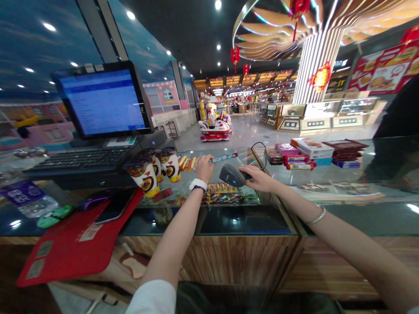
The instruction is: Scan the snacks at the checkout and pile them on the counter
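Observation:
In my right hand is a dark grey handheld barcode scanner, its fingers wrapped round the handle and its head turned to the left. My left hand pinches one end of a slim, light-blue stick-shaped packet, held over the glass counter just beyond the scanner head. What exactly the packet contains cannot be read. Left of that hand, small yellow and brown packets lie on the glass. Several lidded cups with brown and yellow prints stand beside them.
A monitor and keyboard occupy the left, above a red mat with a phone. Stacked boxes and dark red packets lie on the right counter. A black cable loops near the scanner. Someone in dark clothing stands far right.

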